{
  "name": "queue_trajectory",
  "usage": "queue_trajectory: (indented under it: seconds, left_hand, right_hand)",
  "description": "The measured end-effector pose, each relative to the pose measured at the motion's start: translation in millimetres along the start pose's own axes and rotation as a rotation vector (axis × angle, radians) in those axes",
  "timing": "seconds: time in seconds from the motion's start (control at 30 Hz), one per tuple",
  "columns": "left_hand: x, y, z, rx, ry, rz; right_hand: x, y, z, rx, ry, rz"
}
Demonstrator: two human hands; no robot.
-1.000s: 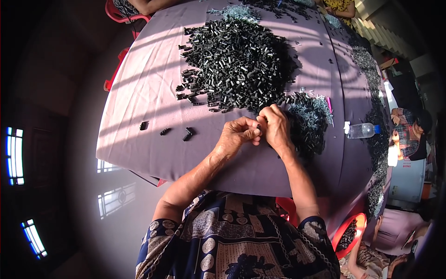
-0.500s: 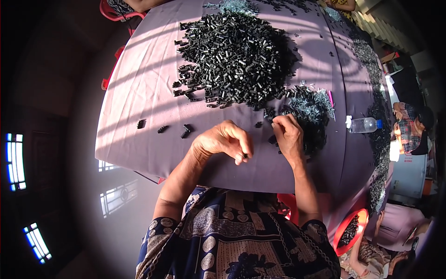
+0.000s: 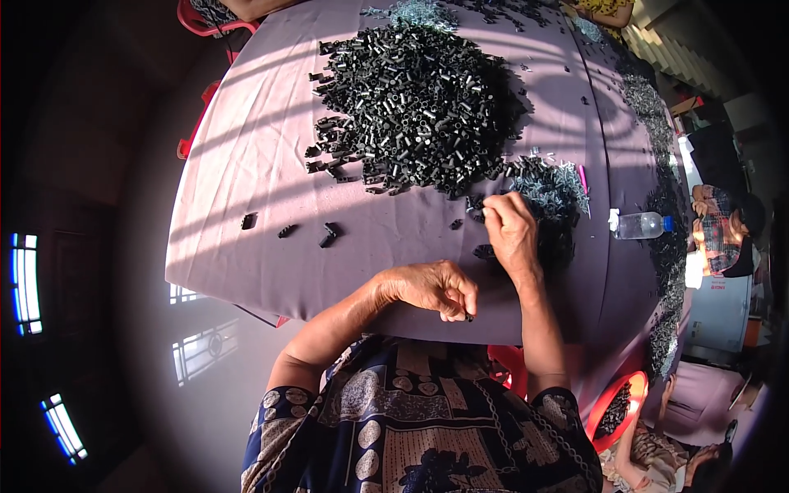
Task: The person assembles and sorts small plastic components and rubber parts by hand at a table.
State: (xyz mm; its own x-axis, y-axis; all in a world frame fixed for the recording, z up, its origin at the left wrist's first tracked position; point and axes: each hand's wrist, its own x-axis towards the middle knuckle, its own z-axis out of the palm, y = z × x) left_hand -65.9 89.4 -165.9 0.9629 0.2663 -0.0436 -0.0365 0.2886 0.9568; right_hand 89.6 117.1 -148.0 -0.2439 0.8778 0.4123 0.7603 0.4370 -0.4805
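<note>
My left hand [image 3: 434,289] is closed in a pinch over the table's near edge, with a small black plastic piece [image 3: 469,317] showing at its fingertips. My right hand [image 3: 513,233] is also closed, thumb and fingers pressed together beside the small pile of pale bluish plastic pieces [image 3: 549,194]; what it holds, if anything, I cannot make out. Dark pieces lie under and around that pale pile, partly hidden by my right hand. Beyond both hands rises a large heap of short black tubular plastic pieces [image 3: 415,107].
A purple cloth [image 3: 246,271] covers the table, with a few stray black pieces [image 3: 329,234] on the left. A clear bottle with a blue cap [image 3: 641,225] lies on the right, near a pink stick [image 3: 583,179]. A red basin [image 3: 618,411] and other people are at the right.
My left hand has moved right and toward me with the small black piece. My right hand has shifted only slightly, staying by the pale pile.
</note>
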Motion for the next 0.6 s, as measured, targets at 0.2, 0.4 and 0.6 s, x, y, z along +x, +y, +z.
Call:
queue_trajectory:
  seconds: [0.2, 0.4, 0.6]
  left_hand:
    - [2, 9, 9, -0.084, 0.057, -0.021]
    - [11, 11, 13, -0.167, 0.295, 0.060]
    - [17, 13, 16, -0.304, 0.549, 0.137]
  right_hand:
    - [5, -8, 6, -0.246, -0.220, -0.162]
    - [7, 0, -3, -0.247, -0.247, -0.175]
    - [0, 4, -19, -0.234, -0.256, -0.170]
